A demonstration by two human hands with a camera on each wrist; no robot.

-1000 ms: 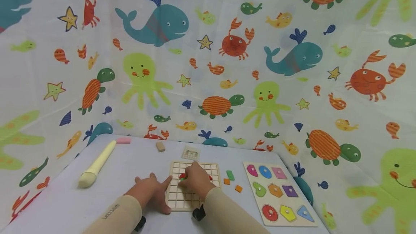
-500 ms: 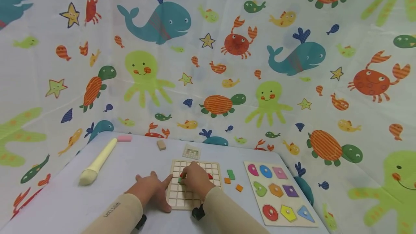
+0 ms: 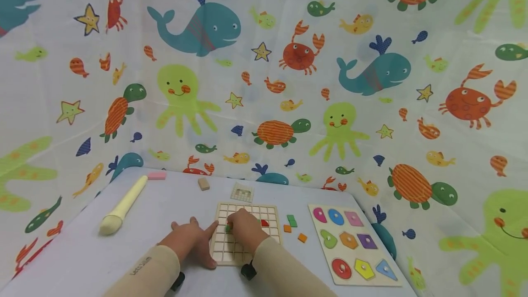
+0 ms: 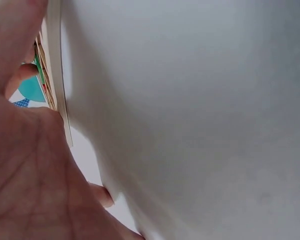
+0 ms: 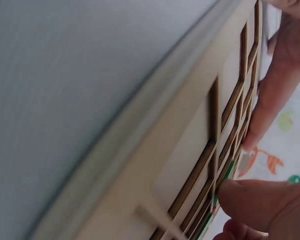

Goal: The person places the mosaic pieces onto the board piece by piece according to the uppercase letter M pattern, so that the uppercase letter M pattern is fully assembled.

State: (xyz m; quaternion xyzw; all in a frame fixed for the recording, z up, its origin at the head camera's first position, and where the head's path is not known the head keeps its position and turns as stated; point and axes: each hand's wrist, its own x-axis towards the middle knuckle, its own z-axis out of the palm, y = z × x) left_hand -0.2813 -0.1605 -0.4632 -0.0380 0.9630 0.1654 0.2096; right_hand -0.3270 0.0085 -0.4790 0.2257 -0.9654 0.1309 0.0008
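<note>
A green tile point(image 3: 228, 228) is pinched by the right hand point(image 3: 244, 228) over the mostly unfilled grid board point(image 3: 231, 251), steadied by the flat, open left hand point(image 3: 190, 238).

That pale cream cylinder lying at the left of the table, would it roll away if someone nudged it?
Probably yes: the pale cream cylinder looks round and lies on its side on the smooth grey table, so a sideways nudge should roll it. One end looks wider, so it may curve. It looks stiff, though its weight cannot be told.
</note>
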